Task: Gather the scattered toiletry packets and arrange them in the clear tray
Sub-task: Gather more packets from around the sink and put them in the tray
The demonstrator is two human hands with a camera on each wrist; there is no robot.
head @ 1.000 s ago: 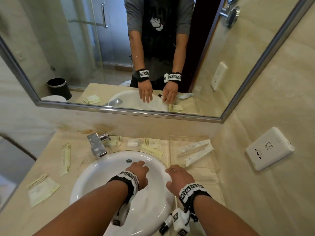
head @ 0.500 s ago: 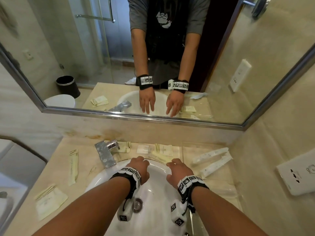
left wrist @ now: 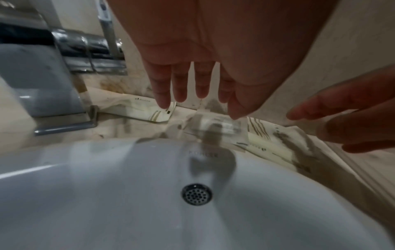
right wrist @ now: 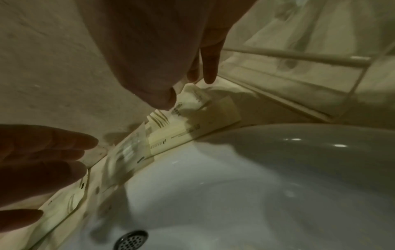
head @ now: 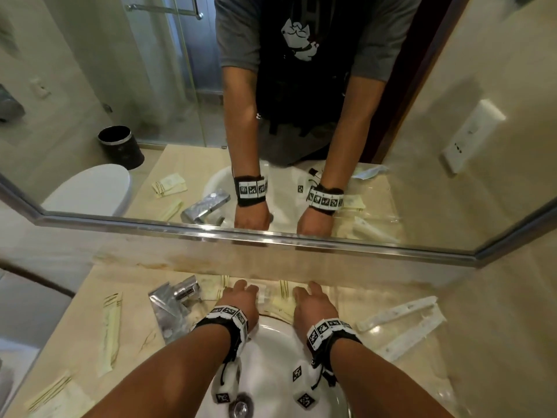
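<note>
From the head camera I see my left hand (head: 241,300) and right hand (head: 312,303) stretched across the sink (head: 271,351), fingers loose and holding nothing, reaching the packets (head: 281,297) lying just past my fingertips; the clear tray (head: 446,387) waits right of my right hand with 2 long packets (head: 401,324) inside. The left wrist view shows spread fingers (left wrist: 179,84) just above a clear packet (left wrist: 215,125), ready to pinch. The right wrist view shows thumb and fingers at a cream packet (right wrist: 190,108); contact I cannot tell.
</note>
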